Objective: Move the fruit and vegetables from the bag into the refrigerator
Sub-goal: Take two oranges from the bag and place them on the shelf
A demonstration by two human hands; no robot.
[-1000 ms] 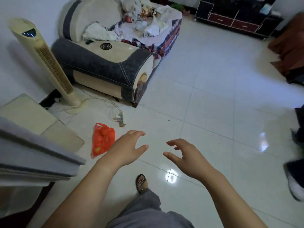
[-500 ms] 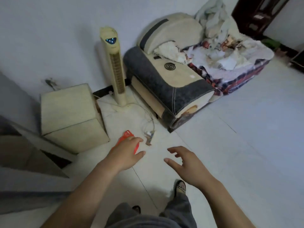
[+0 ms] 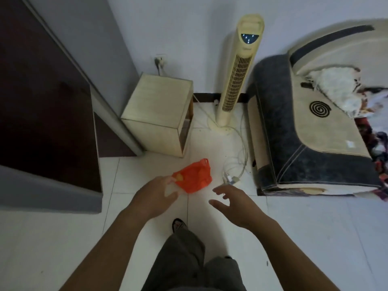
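Bag (image 3: 194, 178) lies on the floor (image 3: 315, 227), left hand (image 3: 153, 198) loosely spread at its near-left edge, right hand (image 3: 237, 204) fanned open just right of it, both holding nothing.

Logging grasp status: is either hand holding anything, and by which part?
Nothing is plainly held. The right hand is open, empty. The left hand has its fingers overlapping the orange bag at its near corner, thumb spread apart; contact cannot be told.

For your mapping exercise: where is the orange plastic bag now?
Head view, centre: the orange plastic bag lies on the floor just beyond the left hand, between the beige cabinet and the white cable.
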